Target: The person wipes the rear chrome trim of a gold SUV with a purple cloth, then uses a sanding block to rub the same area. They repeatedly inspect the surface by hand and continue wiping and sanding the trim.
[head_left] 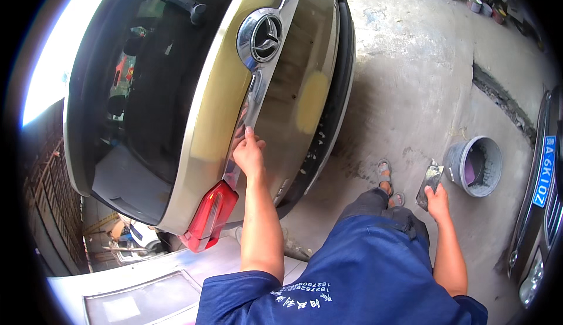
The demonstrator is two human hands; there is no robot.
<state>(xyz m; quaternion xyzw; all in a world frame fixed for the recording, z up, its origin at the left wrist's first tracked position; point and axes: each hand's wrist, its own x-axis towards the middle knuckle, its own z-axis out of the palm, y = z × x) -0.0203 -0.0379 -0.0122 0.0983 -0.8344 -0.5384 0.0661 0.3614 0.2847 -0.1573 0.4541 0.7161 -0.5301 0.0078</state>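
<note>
In the head view, my left hand (pixel 249 153) is at the chrome trim strip (pixel 256 92) of a gold-brown car's tailgate (pixel 272 118), its thumb raised and its other fingers curled; whether it grips the strip is unclear. The round chrome emblem (pixel 266 37) sits farther up the strip. Dull yellowish patches, like body filler, mark the panel above the strip (pixel 215 101) and below it (pixel 312 101). Off to the right, my right hand (pixel 437 202) holds a flat, dark, block-like tool (pixel 429 184) smeared with pale residue, close to a grey bucket (pixel 453 166).
A red tail light (pixel 212 215) is beside my left forearm. The black bumper (pixel 336 105) runs along the car's rear. Another dark vehicle (pixel 523 219) stands at the far right. A white panel (pixel 184 259) lies at lower left, and cans (pixel 473 3) stand at top right.
</note>
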